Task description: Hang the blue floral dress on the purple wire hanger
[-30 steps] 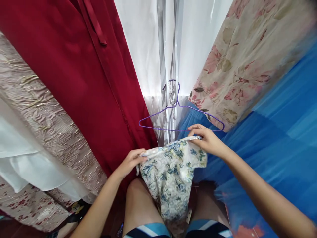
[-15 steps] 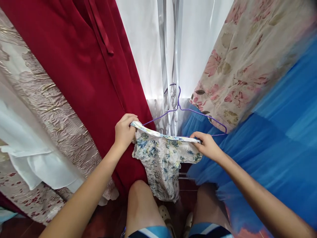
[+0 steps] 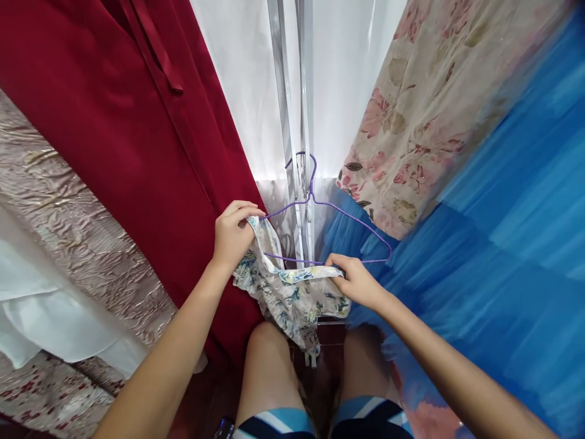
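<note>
A white floral blouse [image 3: 287,299] with blue and green flowers hangs between my hands, its banded neckline toward me and the hanger. My left hand [image 3: 234,235] is closed on the blouse's left shoulder edge, where the left end of a purple wire hanger [image 3: 351,219] goes in under the fabric. My right hand [image 3: 354,279] pinches the right part of the neckline band, close to the hanger's bottom bar. The hanger's right end stays bare, outside the blouse. Its hook stands upward in front of white ribbons [image 3: 289,116].
Long garments hang all round: a dark red dress [image 3: 150,140], a white cloth [image 3: 242,73], a pink-flowered dress [image 3: 411,134] and blue tulle [image 3: 516,244]. Textured beige fabric [image 3: 91,231] and white ruffles [image 3: 59,323] are at left. My knees [image 3: 267,353] are below the blouse.
The blouse's left side has moved up onto the hanger's left end. My right hand has dropped lower and inward, so the neckline now sags and the hanger's bottom bar shows. The view has shifted slightly.
</note>
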### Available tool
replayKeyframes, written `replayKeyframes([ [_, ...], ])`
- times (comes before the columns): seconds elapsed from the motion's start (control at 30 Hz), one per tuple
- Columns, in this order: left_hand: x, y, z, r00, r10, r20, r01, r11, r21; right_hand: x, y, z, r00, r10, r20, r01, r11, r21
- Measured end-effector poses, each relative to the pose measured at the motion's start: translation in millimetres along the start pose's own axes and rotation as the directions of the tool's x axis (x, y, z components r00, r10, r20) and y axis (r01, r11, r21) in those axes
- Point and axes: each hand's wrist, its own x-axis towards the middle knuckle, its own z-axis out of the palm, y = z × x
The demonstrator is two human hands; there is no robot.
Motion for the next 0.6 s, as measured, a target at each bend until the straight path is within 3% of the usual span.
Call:
replayKeyframes([
  [0.1,-0.3,7.6,-0.5,0.993,-0.113,-0.028,0.113,0.993,-0.018,-11.2,2.0,-10.4,0.998,-0.062,-0.029,0.062,0.998,0.006],
  [0.17,-3.0,9.1,-4.2,0.985,-0.169,-0.038,0.169,0.986,-0.007,-22.7,5.9,-23.8,0.987,-0.111,-0.118,0.104,0.993,-0.059],
  [0.23,-6.0,10.8,-7.5,0.985,-0.168,-0.029,0.169,0.985,0.017,-32.0,12.2,-38.9,0.946,-0.150,-0.288,0.098,0.978,-0.186],
  [0.3,-8.1,13.2,-8.4,0.987,-0.162,-0.001,0.162,0.986,0.031,-33.8,19.9,-54.0,0.875,-0.166,-0.455,0.029,0.956,-0.293],
  [0.37,-8.7,15.4,-7.2,0.985,-0.171,0.033,0.170,0.985,0.029,-26.2,26.9,-68.7,0.845,-0.138,-0.517,-0.047,0.944,-0.328],
  [0.47,-7.7,15.6,-5.8,0.980,-0.194,0.041,0.193,0.981,0.024,-6.7,32.0,-91.1,0.907,0.004,-0.422,-0.133,0.952,-0.277],
  [0.53,-6.9,13.2,-8.2,0.976,-0.219,0.012,0.219,0.976,0.019,1.3,31.4,-106.9,0.954,0.120,-0.276,-0.186,0.955,-0.230],
  [0.6,-7.3,9.5,-13.8,0.962,-0.271,-0.019,0.272,0.962,0.012,1.0,30.1,-121.3,0.969,0.199,-0.147,-0.222,0.963,-0.156],
])
